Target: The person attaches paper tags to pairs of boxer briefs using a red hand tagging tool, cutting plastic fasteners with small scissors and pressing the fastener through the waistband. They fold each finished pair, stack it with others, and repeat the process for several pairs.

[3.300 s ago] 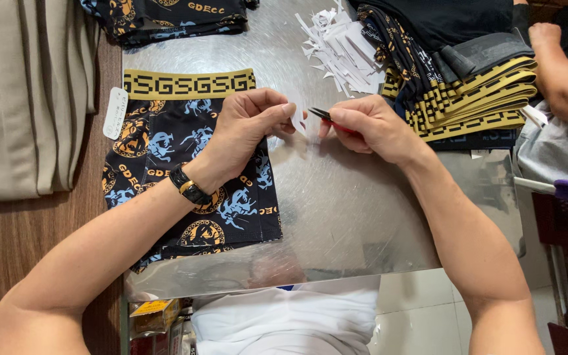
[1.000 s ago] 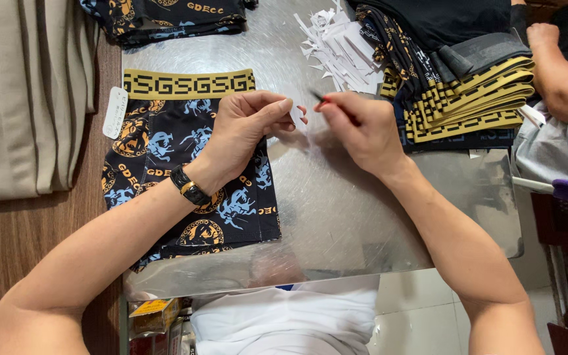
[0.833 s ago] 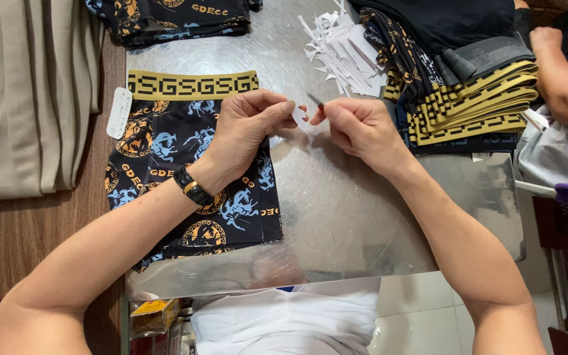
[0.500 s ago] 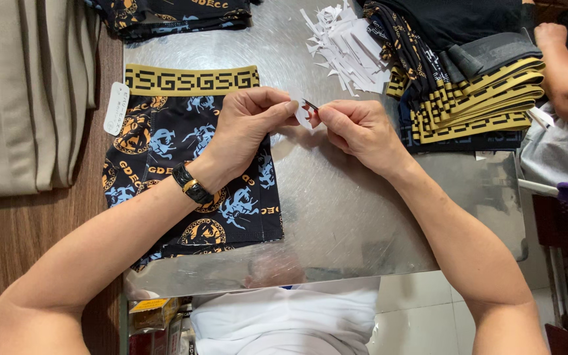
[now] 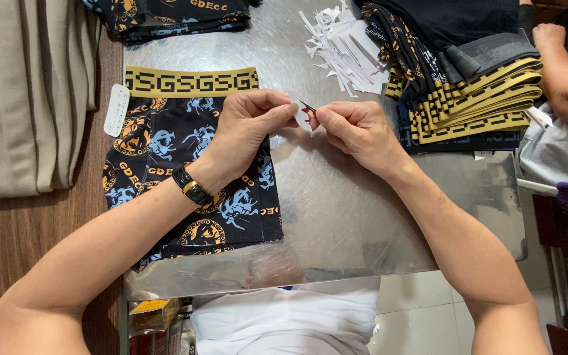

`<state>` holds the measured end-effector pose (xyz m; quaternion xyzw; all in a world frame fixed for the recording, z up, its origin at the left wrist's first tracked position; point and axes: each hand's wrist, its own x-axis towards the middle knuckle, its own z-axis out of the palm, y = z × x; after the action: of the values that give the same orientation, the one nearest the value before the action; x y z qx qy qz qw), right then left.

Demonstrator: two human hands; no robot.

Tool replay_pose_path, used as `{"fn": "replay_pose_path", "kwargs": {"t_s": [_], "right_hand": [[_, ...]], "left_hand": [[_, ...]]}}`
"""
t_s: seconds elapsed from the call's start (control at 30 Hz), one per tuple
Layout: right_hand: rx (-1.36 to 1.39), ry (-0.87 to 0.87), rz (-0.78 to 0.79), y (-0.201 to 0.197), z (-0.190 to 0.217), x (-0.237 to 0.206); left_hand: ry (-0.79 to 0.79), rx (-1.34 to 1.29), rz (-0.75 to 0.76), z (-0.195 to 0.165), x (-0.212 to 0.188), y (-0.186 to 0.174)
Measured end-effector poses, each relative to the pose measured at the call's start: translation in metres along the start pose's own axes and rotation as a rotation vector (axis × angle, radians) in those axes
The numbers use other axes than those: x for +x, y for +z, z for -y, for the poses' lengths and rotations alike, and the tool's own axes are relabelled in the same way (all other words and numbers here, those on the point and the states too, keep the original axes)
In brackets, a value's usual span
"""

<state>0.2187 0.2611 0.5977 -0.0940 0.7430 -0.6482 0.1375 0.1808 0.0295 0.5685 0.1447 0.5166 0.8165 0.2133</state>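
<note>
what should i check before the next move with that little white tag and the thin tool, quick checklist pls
1. White tag pinched in the left hand: ok.
2. Thin tool in the right hand, tip at the tag: ok.
3. Tool actually through the tag: cannot tell, too small.
4. Patterned shorts laid flat on the metal table, gold waistband at the far edge: ok.
5. Spare white tags piled within reach: ok.
6. Stack of folded shorts clear of both hands: ok.
</note>
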Motion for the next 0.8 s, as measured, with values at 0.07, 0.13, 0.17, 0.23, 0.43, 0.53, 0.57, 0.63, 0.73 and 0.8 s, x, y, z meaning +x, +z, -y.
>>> {"fn": "replay_pose_path", "kwargs": {"t_s": [0.07, 0.13, 0.17, 0.23, 0.43, 0.53, 0.57, 0.63, 0.73, 0.8], "right_hand": [[0.011, 0.039, 0.012, -0.005, 0.004, 0.000], [0.074, 0.075, 0.071, -0.011, 0.007, 0.000], [0.106, 0.094, 0.102, -0.013, 0.009, 0.000], [0.076, 0.112, 0.120, -0.015, 0.010, -0.001], [0.040, 0.109, 0.161, -0.014, 0.009, -0.001], [0.015, 0.082, 0.172, -0.014, 0.007, 0.000], [0.004, 0.070, 0.176, -0.014, 0.007, 0.000], [-0.003, 0.083, 0.169, -0.015, 0.006, 0.000], [0.002, 0.084, 0.169, -0.015, 0.005, 0.001], [0.006, 0.080, 0.174, -0.015, 0.005, 0.001]], "left_hand": [[-0.003, 0.002, 0.008, -0.001, 0.000, 0.000], [0.006, 0.025, 0.058, -0.003, -0.002, 0.000], [0.010, 0.037, 0.081, -0.004, -0.002, -0.001], [0.026, 0.062, 0.086, -0.004, -0.003, 0.001], [0.037, 0.081, 0.131, -0.004, -0.004, 0.001], [0.042, 0.101, 0.140, -0.003, -0.005, 0.001], [0.044, 0.115, 0.138, -0.004, -0.005, 0.001], [0.035, 0.104, 0.138, -0.004, -0.005, 0.001], [0.029, 0.101, 0.126, -0.004, -0.004, 0.001], [0.029, 0.100, 0.123, -0.004, -0.004, 0.001]]}}
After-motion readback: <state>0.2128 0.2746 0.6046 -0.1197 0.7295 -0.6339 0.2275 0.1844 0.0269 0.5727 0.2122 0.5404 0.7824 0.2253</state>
